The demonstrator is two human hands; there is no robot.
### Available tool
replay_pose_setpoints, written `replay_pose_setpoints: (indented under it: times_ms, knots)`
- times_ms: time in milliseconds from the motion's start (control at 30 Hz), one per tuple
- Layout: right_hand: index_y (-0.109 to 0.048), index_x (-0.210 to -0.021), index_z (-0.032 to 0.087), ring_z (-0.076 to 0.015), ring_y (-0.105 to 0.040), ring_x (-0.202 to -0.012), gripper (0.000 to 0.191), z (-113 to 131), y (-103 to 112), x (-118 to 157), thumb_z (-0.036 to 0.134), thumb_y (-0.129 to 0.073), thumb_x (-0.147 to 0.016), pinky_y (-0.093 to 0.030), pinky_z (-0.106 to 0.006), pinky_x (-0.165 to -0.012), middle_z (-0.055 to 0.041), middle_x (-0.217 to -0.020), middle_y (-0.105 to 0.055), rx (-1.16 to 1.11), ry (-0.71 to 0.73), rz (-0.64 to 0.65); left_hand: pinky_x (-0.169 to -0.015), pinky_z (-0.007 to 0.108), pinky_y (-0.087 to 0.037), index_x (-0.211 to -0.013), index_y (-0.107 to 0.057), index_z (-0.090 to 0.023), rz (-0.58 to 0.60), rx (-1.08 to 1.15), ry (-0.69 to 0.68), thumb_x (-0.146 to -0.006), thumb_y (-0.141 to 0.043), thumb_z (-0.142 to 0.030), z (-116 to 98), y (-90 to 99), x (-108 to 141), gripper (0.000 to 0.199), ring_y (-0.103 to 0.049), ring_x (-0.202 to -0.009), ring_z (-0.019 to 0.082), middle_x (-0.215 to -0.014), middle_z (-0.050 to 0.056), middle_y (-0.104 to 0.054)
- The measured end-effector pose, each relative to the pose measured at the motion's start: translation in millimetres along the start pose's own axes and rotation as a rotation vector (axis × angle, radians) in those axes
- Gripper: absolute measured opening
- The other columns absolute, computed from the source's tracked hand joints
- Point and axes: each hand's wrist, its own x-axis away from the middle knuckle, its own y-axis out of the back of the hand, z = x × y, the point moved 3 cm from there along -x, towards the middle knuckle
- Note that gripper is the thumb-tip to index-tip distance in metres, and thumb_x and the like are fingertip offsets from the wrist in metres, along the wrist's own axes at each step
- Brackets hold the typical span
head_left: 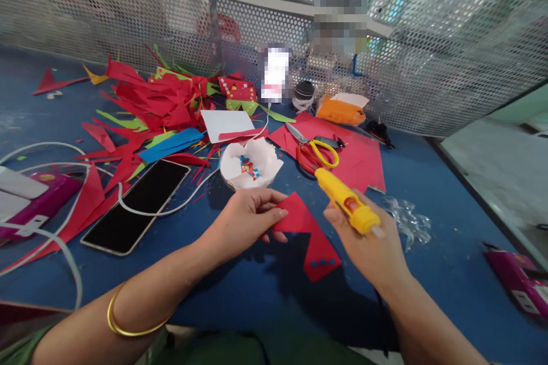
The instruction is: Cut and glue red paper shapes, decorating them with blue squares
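So, nearest up: three blue dots (323,263) on the low end of one red paper piece (298,215), closer to the right hand (371,248), which grips one yellow glue gun (334,187). Left hand (250,218) pinches the paper's upper end, long axis slanting down-right. Beyond, one paper-lined bowl (230,161), one pair of scissors (305,141).

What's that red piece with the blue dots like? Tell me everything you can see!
The red piece is bright, flat and thin, like paper or felt. Its wider part narrows to a neck, then flares into a roughly triangular end with three small blue dots in a row. The left hand pinches its left edge. It slants down to the right, seemingly held above the blue table.
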Motion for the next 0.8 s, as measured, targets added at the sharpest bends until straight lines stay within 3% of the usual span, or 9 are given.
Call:
replay_pose_setpoints:
  times_ms: [200, 267, 433, 633, 800]
  knots:
    - [-0.057, -0.074, 0.021, -0.0178, -0.056, -0.053, 0.041, -31.0, 33.2, -19.5, 0.062, -0.058, -0.080, -0.042, -0.031, -0.052, -0.0025, -0.063, -0.062, 0.041, -0.200, -0.036, -0.045, 0.015, -0.047, -0.092, -0.069, -0.015, 0.206, 0.156, -0.020, -0.083, -0.069, -0.025, -8.6, -1.5, 6.2, 0.013, -0.069, -0.052, 0.012, -0.063, 0.000, -0.072]
    - [-0.055, -0.079, 0.022, -0.0188, -0.056, -0.057, 0.036, -43.2, 51.4, -19.9, 0.057, -0.060, -0.076, -0.041, -0.031, -0.053, -0.0029, -0.070, -0.063, 0.118, -0.235, -0.046, -0.046, 0.015, -0.048, -0.090, -0.068, -0.015, 0.177, 0.178, -0.051, -0.082, -0.071, -0.026, -10.2, 1.1, 6.0, 0.013, -0.069, -0.051, 0.012, -0.062, -0.001, -0.071]
    - [-0.053, -0.078, 0.023, -0.0225, -0.057, -0.071, 0.032, -76.9, 86.6, -5.9, 0.053, -0.061, -0.075, -0.038, -0.032, -0.059, -0.0056, -0.083, -0.058, 0.582, -0.284, -0.028, -0.046, 0.015, -0.048, -0.090, -0.067, -0.015, 0.008, 0.143, -0.050, -0.079, -0.075, -0.027, -8.9, 5.6, 2.8, 0.018, -0.069, -0.054, 0.012, -0.064, -0.003, -0.070]
    - [-0.061, -0.083, 0.020, -0.0262, -0.059, -0.078, 0.031, -114.0, 83.4, 9.7, 0.051, -0.054, -0.082, -0.040, -0.033, -0.062, -0.0094, -0.088, -0.058, 0.770, -0.328, 0.105, -0.045, 0.016, -0.047, -0.099, -0.066, -0.014, -0.103, 0.104, 0.005, -0.079, -0.074, -0.025, -5.3, 4.4, -0.4, 0.025, -0.069, -0.053, 0.012, -0.067, -0.002, -0.070]
    - [-0.061, -0.085, 0.020, -0.0273, -0.062, -0.082, 0.025, -127.5, 75.3, 9.2, 0.040, -0.047, -0.086, -0.042, -0.036, -0.066, -0.0107, -0.089, -0.062, 0.774, -0.273, 0.203, -0.045, 0.016, -0.046, -0.101, -0.066, -0.012, -0.094, 0.091, 0.010, -0.079, -0.073, -0.027, -3.0, 4.3, -1.3, 0.027, -0.068, -0.054, 0.011, -0.071, -0.001, -0.070]
